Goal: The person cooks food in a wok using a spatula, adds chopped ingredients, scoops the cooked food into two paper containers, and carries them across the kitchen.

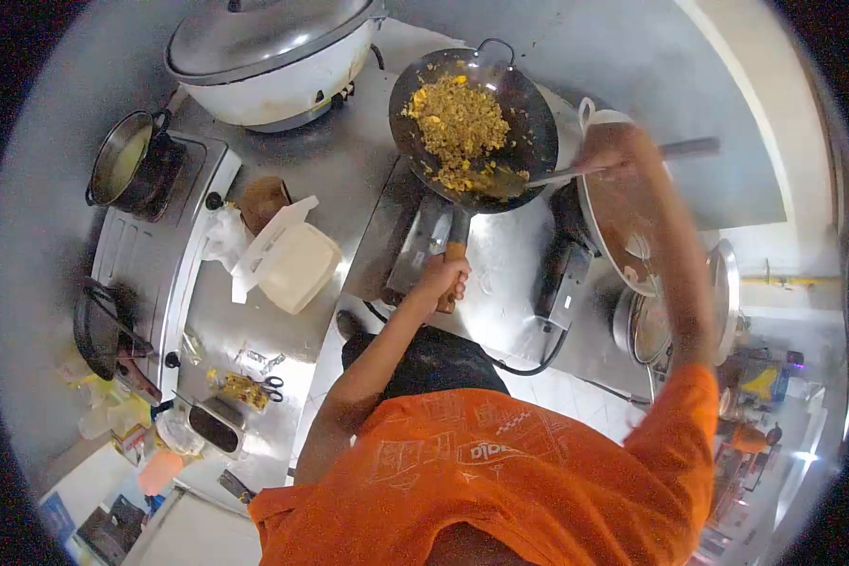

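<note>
My left hand [443, 283] is closed around the wooden handle of a dark wok [535, 118]. In the wok lies a heap of fried rice [457, 118] with yellow bits that look like egg, mostly on the left side of the bowl. My right hand [608, 151], a little blurred, grips the long handle of a metal spatula [558, 175]. Its blade is down in the wok, touching the lower right edge of the rice. The right arm reaches over a large pot [590, 203] with brownish contents.
A big lidded rice cooker [274, 90] stands at the back left. Left of me are a stove [146, 250] with a small pot [99, 179], an opened white food box [297, 269], and scissors [272, 387]. A cable [538, 368] hangs along the counter's front edge.
</note>
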The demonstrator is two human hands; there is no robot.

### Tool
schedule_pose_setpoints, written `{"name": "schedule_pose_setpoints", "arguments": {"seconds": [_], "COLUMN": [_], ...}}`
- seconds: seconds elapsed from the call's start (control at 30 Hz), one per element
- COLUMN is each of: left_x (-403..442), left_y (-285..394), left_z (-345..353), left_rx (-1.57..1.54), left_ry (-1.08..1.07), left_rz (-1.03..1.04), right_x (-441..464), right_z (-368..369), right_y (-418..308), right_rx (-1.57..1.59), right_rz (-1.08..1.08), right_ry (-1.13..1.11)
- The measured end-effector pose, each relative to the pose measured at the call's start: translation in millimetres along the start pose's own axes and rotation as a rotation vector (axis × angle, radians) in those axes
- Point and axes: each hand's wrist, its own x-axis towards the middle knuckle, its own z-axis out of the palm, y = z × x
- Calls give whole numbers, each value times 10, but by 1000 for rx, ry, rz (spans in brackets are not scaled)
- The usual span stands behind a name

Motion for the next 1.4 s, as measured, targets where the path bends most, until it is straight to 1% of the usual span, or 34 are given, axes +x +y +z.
{"name": "schedule_pose_setpoints", "arguments": {"seconds": [0.07, 0.13, 0.17, 0.23, 0.3, 0.33, 0.4, 0.43, 0.5, 0.6, 0.7, 0.73, 0.77, 0.83, 0.9, 0.93, 0.97, 1.0, 1.03, 1.1, 1.13, 1.2, 1.27, 1.33, 1.37, 1.4], "left_x": [-26, -11, 36, -27, -82, -81, -4, 61, 105, 67, 59, 85, 104, 41, 49, 82, 93, 40, -2, -42, -13, 53, 42, 13, -21, 38], "left_y": [1, -79, -72, 9, 47, 26, 0, -74, -93, -54, -62, -64, -88, -44, -83, -96, -114, -60, -43, -57, -34, -96, -101, -82, -144, -157], "left_z": [49, 28, 16, 40, 28, 27, -8, -25, -17, -30, -80, -84, -71, 35, 72, 57, 27, 46, 53, 92, 125, 90, 14, 23, 42, 77], "left_rx": [24, 11, 2, -9, -20, -31, -28, -15, -4, -23, -59, -64, -64, -8, -16, -59, -54, -57, -67, -76, -67, -98, -86, -48, -80, -97], "left_ry": [7, 13, 17, 1, -17, -28, -28, -19, -21, -38, -43, -55, -70, -35, -14, -28, -25, -21, -13, -7, -15, -57, -67, -56, -46, -47], "left_rz": [4, -8, -5, 9, -15, -41, -48, -41, -36, -56, -68, -73, -84, -37, -38, -75, -74, -64, -57, -116, -136, -69, -37, -20, -47, -60], "right_x": [254, 48, -49, -239, -230, -181, 113, 265, 427, -229, -490, -483, -217, 537, 669, 654, 631, 577, 525, 434, 609, 890, 808, 816, 823, 922], "right_z": [227, 302, 223, -111, -96, 34, 612, 891, 1263, 1174, 1156, 1178, 1321, 1670, 1402, 1332, 1260, 1234, 1217, 1181, 1136, 1074, 1204, 1261, 1287, 1266], "right_y": [51, -195, -289, -113, -31, -57, -292, -406, -600, -508, -322, -253, -234, -154, -326, -302, -283, -70, -140, -271, -356, -461, -173, 105, 247, 166], "right_rx": [111, 239, 297, -169, -360, -254, 293, 506, 801, 1054, 1273, 970, 595, -164, -517, -598, -678, -669, -540, -291, -260, -202, -532, -463, -425, -403], "right_rz": [-96, -29, 1, -306, -550, -507, -240, -162, -103, -122, -162, -200, -191, -135, -288, -384, -483, -601, -486, -238, -195, -125, -363, -358, -357, -198], "right_ry": [73, 178, 236, 31, 15, 25, 154, 252, 398, 304, 166, 355, 522, 800, 628, 597, 569, 597, 517, 405, 414, 428, 381, 564, 654, 776]}}
